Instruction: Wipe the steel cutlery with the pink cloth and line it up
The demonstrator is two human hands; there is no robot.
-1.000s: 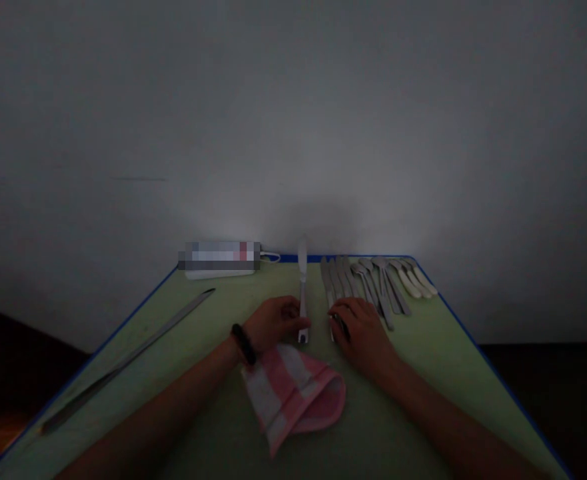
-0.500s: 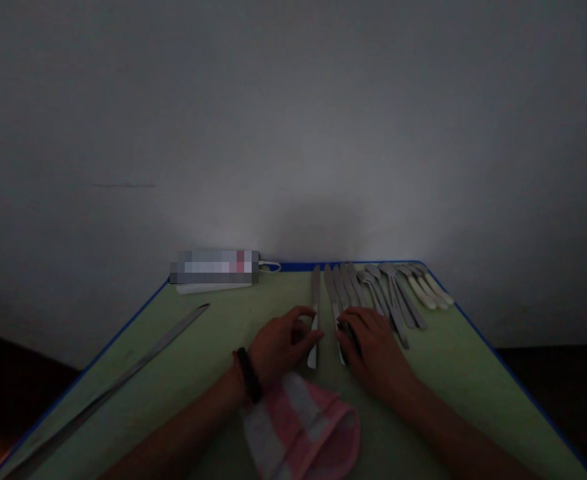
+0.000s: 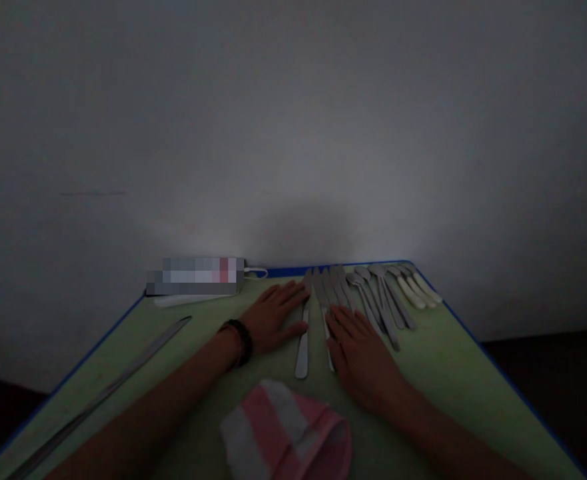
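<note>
A table knife (image 3: 302, 357) with a metal handle lies lengthwise on the table. My left hand (image 3: 273, 319), with a dark band at the wrist, has its fingers stretched out; fingertips touch the knife's blade and the thumb rests by its handle. Just to the right is a row of several more table knives (image 3: 320, 293), side by side. My right hand (image 3: 360, 353) lies flat over their handles, fingers extended, hiding most of them. Neither hand grips anything.
Metal spoons and other cutlery (image 3: 383, 300) lie right of the knives, then pieces with cream handles (image 3: 413, 293). A pink and white cloth (image 3: 286, 433) is in front. A long metal strip (image 3: 118, 381) lies left; a pixelated box with a cord (image 3: 198, 275) stands at the back. A wall (image 3: 293, 133) rises behind.
My left hand has gone from a curled pinch at the knife's handle to stretched fingers along its blade. My right hand's fingers have straightened over the row. The view has shifted slightly.
</note>
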